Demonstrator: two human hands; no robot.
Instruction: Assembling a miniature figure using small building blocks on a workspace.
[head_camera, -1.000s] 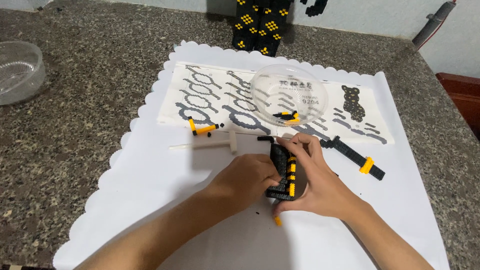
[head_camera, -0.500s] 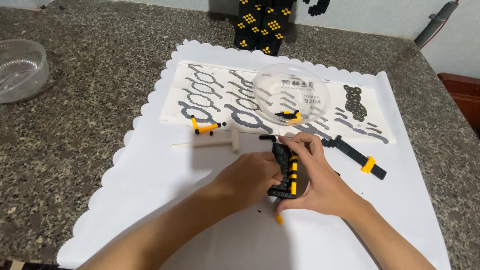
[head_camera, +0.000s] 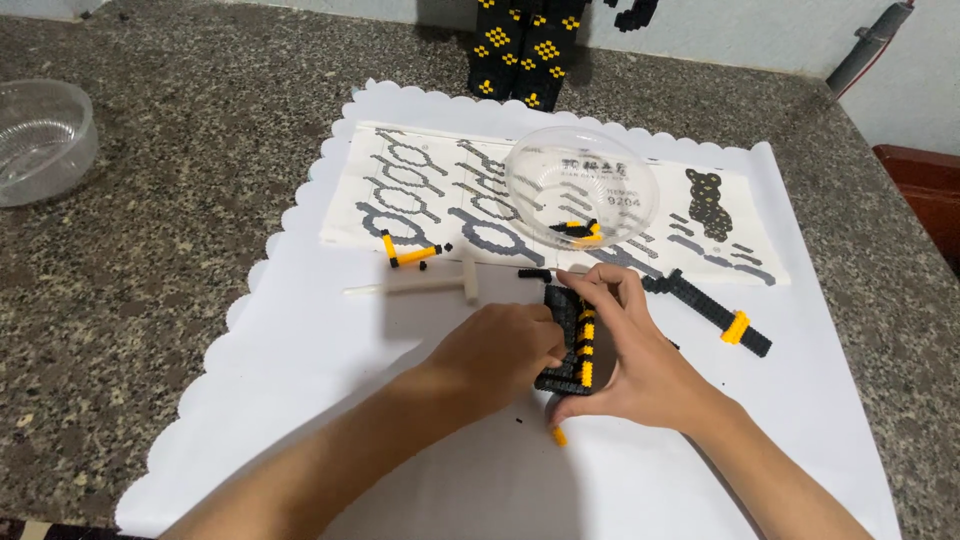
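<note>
Both my hands meet over a small black block assembly with a yellow stripe (head_camera: 572, 340) on the white scalloped sheet (head_camera: 300, 360). My left hand (head_camera: 495, 350) presses against its left side. My right hand (head_camera: 630, 345) wraps its right side, thumb under its lower edge and fingertips on its top end. A tiny yellow piece (head_camera: 559, 436) lies just below my right hand.
A clear plastic bowl (head_camera: 582, 185) with a few yellow and black bits stands on a printed instruction sheet (head_camera: 420, 190). A black strip with a yellow band (head_camera: 712, 315), a yellow-and-black bit (head_camera: 408, 253), a white T-shaped tool (head_camera: 430, 286), another clear bowl (head_camera: 42, 140) and a black-yellow block figure (head_camera: 525, 55) lie around.
Both hands and the block assembly stay in nearly the same spot; only small finger movements on the assembly show. The view shifts slightly.
</note>
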